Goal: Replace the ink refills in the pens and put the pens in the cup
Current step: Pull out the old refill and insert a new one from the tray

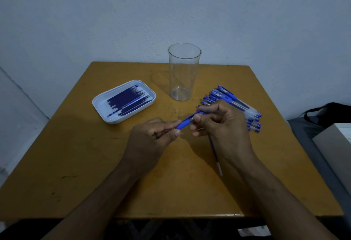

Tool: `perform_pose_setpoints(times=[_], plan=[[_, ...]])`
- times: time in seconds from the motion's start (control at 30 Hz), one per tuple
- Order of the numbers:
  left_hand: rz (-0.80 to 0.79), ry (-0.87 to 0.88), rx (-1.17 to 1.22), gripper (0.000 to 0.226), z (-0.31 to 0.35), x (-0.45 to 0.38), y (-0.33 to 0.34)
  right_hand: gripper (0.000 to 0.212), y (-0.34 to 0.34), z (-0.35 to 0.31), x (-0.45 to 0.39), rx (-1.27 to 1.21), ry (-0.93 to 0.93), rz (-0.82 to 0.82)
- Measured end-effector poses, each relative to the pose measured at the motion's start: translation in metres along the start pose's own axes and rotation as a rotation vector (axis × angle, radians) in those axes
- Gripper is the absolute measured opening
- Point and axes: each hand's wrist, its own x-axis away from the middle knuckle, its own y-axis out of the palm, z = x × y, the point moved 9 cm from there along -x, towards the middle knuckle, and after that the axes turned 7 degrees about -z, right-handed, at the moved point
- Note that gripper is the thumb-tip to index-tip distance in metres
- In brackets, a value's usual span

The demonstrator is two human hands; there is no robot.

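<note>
Both hands, left hand and right hand, pinch blue pen; clear cup far, refill tray left, pen pile right.

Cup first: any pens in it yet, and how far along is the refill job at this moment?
Nothing finished: the clear cup stands empty. In hand: the left hand and right hand both grip one blue pen at its grip section, while a loose refill lies on the table by the right wrist. Left: the pile of pens beside the cup, with refills waiting in the white tray.
</note>
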Motion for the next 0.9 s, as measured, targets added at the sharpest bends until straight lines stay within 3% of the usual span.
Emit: perform_pose_setpoints(times=[0.43,0.73,0.9], plan=[[-0.029,0.005,0.029,0.025,-0.004,-0.001,0.006,0.013,0.005,0.007,0.004,-0.076,0.02,-0.007],[-0.069,0.001,0.092,0.034,-0.003,-0.001,0.013,0.031,0.008,0.004,0.004,-0.025,0.023,0.052],[-0.03,0.016,-0.255,0.044,-0.004,-0.007,-0.005,0.029,-0.005,-0.018,0.003,0.137,-0.092,0.182]])
